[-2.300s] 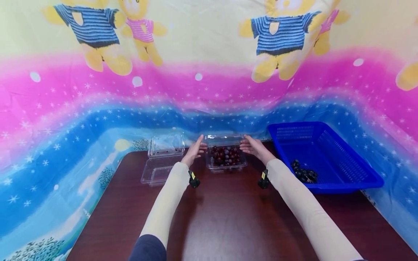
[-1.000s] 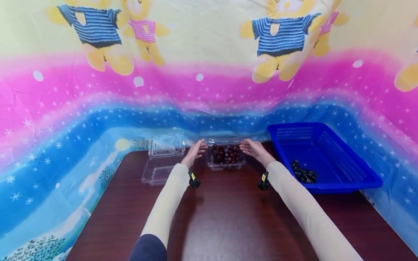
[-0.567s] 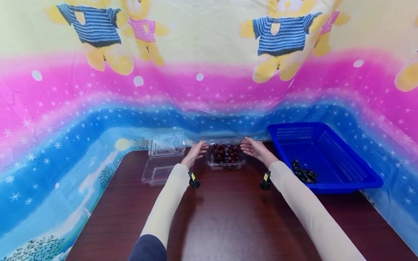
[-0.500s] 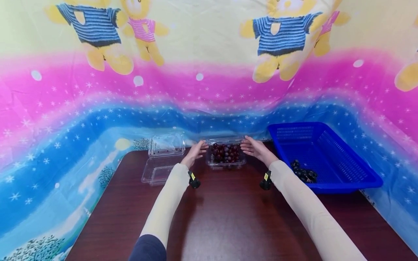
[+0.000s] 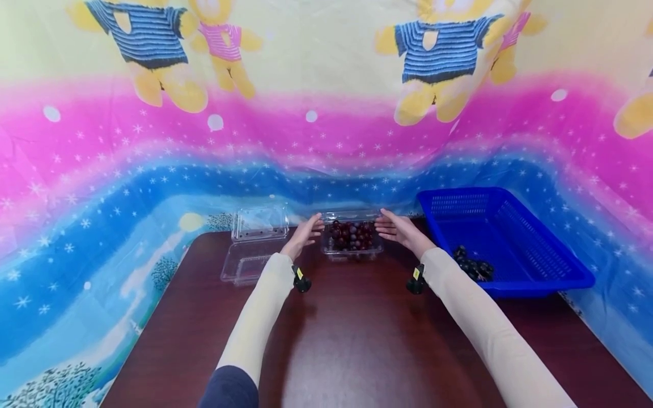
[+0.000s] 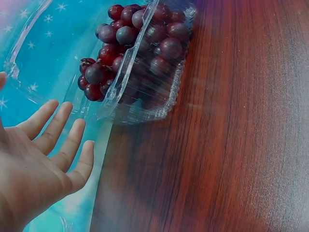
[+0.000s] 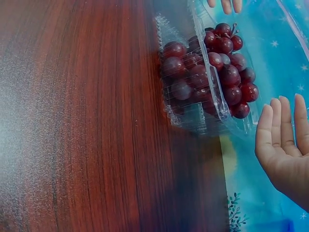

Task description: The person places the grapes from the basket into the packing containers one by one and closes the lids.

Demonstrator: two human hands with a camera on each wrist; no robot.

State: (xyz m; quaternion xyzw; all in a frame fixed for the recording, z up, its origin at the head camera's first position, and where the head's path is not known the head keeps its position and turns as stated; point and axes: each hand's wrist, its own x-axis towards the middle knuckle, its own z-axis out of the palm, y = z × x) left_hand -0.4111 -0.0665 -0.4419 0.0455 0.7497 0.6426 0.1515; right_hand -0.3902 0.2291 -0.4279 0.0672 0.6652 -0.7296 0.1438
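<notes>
A clear plastic clamshell box (image 5: 352,253) of red grapes (image 5: 353,235) stands near the table's far edge, its lid (image 5: 352,216) raised at the back. My left hand (image 5: 305,233) is at the box's left side, fingers spread and nearly straight. In the left wrist view its fingertips (image 6: 77,124) are right by the lid's near corner. On the other side, my right hand (image 5: 400,229) holds its palm toward the box, with loosely straight fingers. The right wrist view shows those fingers (image 7: 285,126) beside the lid, a little apart from the grapes.
A second clear clamshell (image 5: 250,258), lid up, lies to the left with small dark bits in its lid. At the right, a blue plastic basket (image 5: 541,286) holds dark grapes (image 5: 474,265). A printed cloth (image 5: 326,153) hangs behind the brown table (image 5: 352,340).
Compared with the earliest frame, the grape box sits slightly farther back and its lid's top edge stands a little lower. Both hands have shifted only slightly beside it.
</notes>
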